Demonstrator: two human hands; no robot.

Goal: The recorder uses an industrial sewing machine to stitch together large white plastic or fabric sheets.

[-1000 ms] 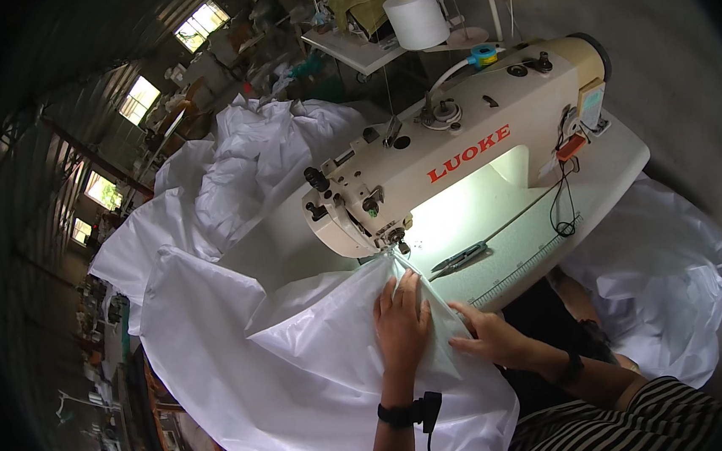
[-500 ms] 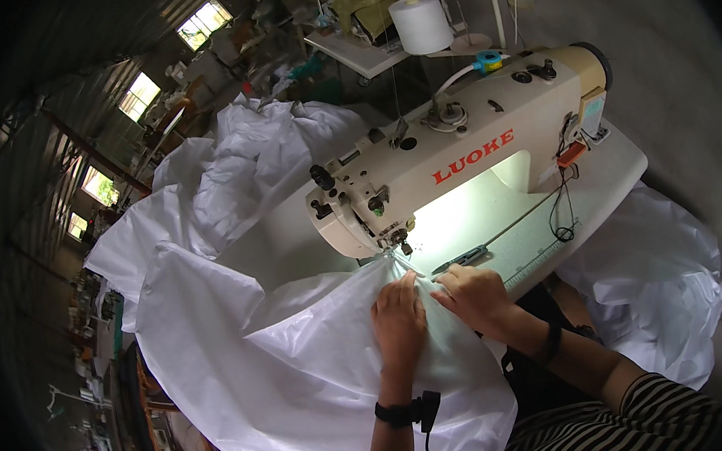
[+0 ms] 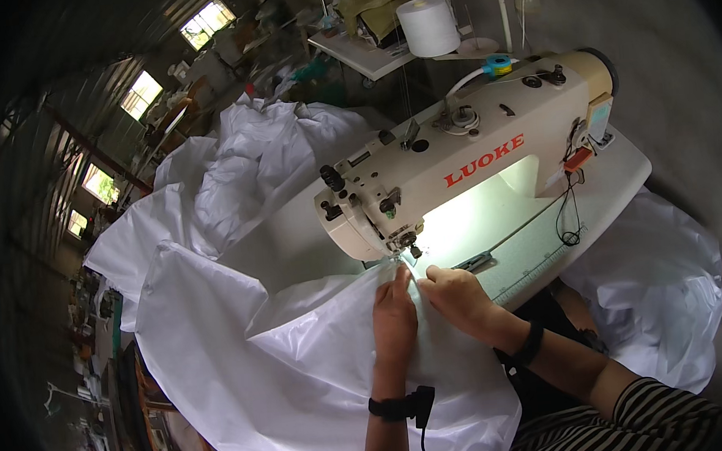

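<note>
A large sheet of glossy white fabric [image 3: 322,373] runs up to the needle area of a cream sewing machine [image 3: 491,152]. Just in front of the presser foot [image 3: 405,252], my left hand [image 3: 395,320] grips the fabric, its fingers close together and pointing toward the needle. My right hand [image 3: 460,298], thumb and fingers closed, pinches the fabric's edge a little to the right. The fingertips of both hands are partly hidden. Beyond the right hand, a slim dark grey tool [image 3: 476,262] lies on the machine bed [image 3: 541,249].
Bunched white fabric [image 3: 262,148] is heaped beyond the machine on the left; more hangs at the right [image 3: 663,286]. Behind the machine stand a white thread cone [image 3: 428,27] and a small table [image 3: 356,54]. A thin black cord [image 3: 566,226] dangles from the machine.
My right hand has shifted left, closer to my left hand. The left fingers have come nearer the presser foot. The whole view has shifted slightly.
</note>
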